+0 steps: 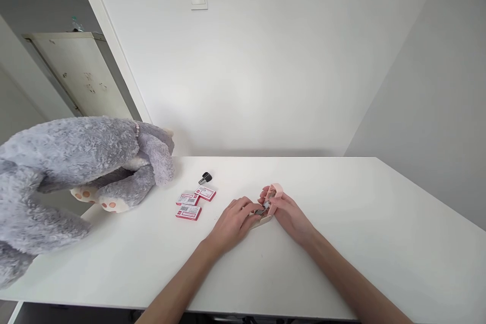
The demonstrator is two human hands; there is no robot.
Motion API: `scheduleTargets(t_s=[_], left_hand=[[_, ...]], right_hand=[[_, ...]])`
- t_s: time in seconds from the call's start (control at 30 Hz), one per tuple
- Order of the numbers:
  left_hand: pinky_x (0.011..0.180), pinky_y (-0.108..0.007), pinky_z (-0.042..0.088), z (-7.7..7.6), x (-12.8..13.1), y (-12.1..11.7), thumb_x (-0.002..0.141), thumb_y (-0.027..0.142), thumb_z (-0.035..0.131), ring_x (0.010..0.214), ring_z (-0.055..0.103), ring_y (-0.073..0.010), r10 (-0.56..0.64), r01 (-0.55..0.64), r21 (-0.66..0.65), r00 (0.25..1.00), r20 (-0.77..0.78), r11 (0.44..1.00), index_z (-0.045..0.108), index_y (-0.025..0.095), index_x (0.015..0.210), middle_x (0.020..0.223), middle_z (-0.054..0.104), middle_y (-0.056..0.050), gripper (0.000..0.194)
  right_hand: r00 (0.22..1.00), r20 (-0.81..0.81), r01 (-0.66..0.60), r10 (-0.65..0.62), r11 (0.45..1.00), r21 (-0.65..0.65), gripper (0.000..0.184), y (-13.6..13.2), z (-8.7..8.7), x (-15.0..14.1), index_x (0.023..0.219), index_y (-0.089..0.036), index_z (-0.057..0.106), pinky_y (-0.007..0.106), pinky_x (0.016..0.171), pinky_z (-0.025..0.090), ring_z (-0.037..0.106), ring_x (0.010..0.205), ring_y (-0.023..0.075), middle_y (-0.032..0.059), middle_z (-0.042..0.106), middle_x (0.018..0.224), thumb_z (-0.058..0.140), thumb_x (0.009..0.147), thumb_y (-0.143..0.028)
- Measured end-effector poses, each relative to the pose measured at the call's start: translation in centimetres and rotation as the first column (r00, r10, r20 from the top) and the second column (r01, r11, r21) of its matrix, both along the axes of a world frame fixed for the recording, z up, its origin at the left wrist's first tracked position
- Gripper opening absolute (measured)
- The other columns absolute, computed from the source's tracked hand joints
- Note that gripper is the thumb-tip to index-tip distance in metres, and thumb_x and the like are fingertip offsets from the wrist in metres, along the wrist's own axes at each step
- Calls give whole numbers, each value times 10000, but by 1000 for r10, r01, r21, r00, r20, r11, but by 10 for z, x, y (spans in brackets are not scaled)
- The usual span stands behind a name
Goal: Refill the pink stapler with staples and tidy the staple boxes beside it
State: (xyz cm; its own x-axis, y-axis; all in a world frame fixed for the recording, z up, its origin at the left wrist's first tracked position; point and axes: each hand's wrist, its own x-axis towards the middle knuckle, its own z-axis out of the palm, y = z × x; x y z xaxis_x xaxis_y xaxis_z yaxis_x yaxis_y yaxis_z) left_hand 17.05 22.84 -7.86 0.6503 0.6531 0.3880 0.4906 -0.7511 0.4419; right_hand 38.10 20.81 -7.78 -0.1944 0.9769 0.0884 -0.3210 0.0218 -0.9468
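Observation:
A small pink stapler [276,193] is held folded open just above the table, with metal parts showing inside. My right hand [290,215] wraps round its pink body from the right, thumb on the near side and fingers behind. From the left, my left hand [236,220] reaches over the lower, cream-coloured part, its fingers closed at the metal track. Whether a strip of staples is between those fingertips is hidden. Left of my left hand lie three small red-and-white boxes [189,212]. Behind them sits a small black-and-metal tool [205,178], apparently a staple remover.
The white table [360,243] meets a white wall [266,86] at the back. A large grey plush toy [87,152] leans over its left end. Beyond the wall's edge on the left stands a pale cabinet [79,71].

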Motion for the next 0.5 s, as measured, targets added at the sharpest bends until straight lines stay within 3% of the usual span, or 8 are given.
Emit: scheduleTargets(t_s=[0.3, 0.5], left_hand=[[866, -344, 474, 1, 0, -2, 1034, 246, 461, 853, 588, -185, 27, -26, -42, 1000, 14, 999, 602, 245, 1004, 1021, 676, -19, 144], [838, -327, 485, 3, -1, -4, 1049, 274, 453, 907, 600, -178, 38, -24, -95, 989, 142, 995, 598, 240, 1009, 1048, 663, -36, 154]], right_hand=[[999, -16, -43, 43, 999, 13, 228, -2, -1, 1, 887, -259, 671, 388, 847, 514, 555, 1094, 278, 84, 566, 1212, 698, 869, -485], [995, -61, -72, 73, 997, 21, 159, -1, -3, 3, 954, -282, 701, 376, 854, 483, 537, 1064, 255, 63, 545, 1165, 702, 894, -429]])
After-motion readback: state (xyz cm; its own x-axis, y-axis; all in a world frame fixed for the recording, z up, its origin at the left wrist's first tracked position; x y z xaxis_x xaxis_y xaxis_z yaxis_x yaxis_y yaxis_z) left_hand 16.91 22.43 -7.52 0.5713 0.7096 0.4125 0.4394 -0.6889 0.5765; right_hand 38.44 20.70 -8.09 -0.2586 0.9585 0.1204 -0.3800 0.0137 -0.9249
